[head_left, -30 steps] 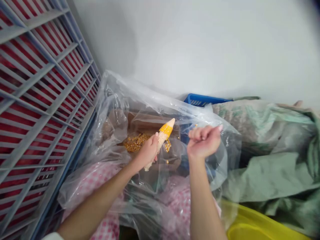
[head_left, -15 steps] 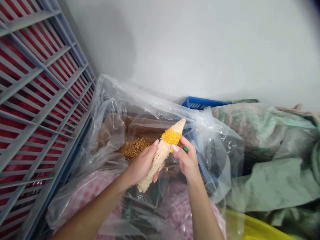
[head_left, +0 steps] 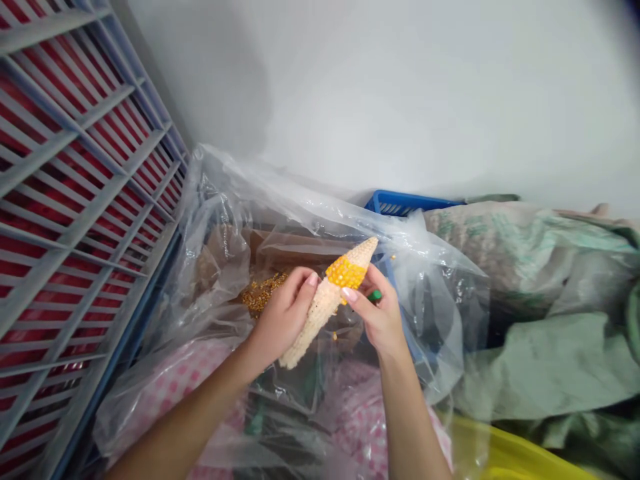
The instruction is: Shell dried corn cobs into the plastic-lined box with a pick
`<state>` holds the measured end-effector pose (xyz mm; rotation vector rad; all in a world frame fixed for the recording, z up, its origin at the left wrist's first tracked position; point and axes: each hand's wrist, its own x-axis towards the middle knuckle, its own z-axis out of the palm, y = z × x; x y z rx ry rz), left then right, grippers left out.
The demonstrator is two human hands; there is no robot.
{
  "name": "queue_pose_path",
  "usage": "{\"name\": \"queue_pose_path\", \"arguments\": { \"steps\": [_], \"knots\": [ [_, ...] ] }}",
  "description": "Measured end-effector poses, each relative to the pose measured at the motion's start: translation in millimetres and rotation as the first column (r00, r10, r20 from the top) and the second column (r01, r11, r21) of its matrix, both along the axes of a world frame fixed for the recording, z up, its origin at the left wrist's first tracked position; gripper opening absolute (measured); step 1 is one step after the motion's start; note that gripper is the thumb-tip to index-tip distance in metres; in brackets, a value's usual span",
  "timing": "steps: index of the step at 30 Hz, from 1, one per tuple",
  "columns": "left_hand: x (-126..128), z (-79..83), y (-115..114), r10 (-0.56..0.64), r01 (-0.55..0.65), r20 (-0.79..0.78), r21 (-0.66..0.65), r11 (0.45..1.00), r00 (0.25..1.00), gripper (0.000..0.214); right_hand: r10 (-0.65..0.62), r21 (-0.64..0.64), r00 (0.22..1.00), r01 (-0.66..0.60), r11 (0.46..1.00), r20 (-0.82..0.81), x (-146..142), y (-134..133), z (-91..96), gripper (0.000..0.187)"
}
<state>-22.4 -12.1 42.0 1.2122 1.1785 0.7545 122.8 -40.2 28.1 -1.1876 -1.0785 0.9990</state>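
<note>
A corn cob (head_left: 317,313) is held tilted between both hands, its pointed tip up and to the right. Most of it is bare and pale, with a band of yellow kernels (head_left: 347,272) below the tip. My left hand (head_left: 285,313) is closed round the bare lower part from the left. My right hand (head_left: 377,310) grips the cob beside the kernel band, thumb at the band's lower edge. Something green (head_left: 374,295) shows among the right fingers; its kind is hidden. Beneath the hands, loose kernels (head_left: 260,293) lie inside a clear plastic bag (head_left: 220,193).
A grey-blue slatted crate (head_left: 75,193) rises on the left. A blue basket (head_left: 415,202) stands at the back by the white wall (head_left: 400,87). Crumpled sacks (head_left: 565,360) fill the right side, with a yellow container edge (head_left: 515,453) below. Pink checked cloth (head_left: 185,373) shows through the plastic.
The cob has shifted slightly right and up at its lower end. My left hand has rolled over, its fingers now bent higher beside the cob. My right hand has moved slightly right.
</note>
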Motion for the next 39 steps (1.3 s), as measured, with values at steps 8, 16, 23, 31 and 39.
{"name": "queue_pose_path", "arguments": {
  "steps": [8, 16, 23, 31, 39],
  "knots": [
    [0, 1.1, 5, 0.114, 0.002, 0.301, -0.359, 0.933, 0.947, 0.049, -0.517, 0.573, 0.724, 0.205, 0.793, 0.456, -14, -20, -7.7, 0.041],
    [-13, -0.6, 32, 0.437, 0.115, 0.685, -0.602, 0.79, 0.582, 0.005, -0.127, 0.5, 0.815, -0.217, 0.838, 0.565, -28, -17, 4.2, 0.015],
    [-7, -1.9, 28, 0.347, 0.007, 0.687, -0.456, 0.89, 0.638, 0.013, -0.251, 0.185, 0.94, 0.296, 0.937, -0.232, -28, -24, 31.5, 0.062],
    [-4, 3.7, 21, 0.239, 0.038, 0.707, -0.353, 0.935, 0.666, 0.014, -0.446, -0.025, 0.777, 0.487, 0.873, -0.444, -23, -21, 20.7, 0.051],
    [8, 1.0, 12, 0.183, 0.085, 0.716, -0.321, 0.943, 0.674, 0.021, -0.454, 0.184, 0.799, 0.553, 0.813, -0.395, -33, -27, 33.9, 0.06]
  ]
}}
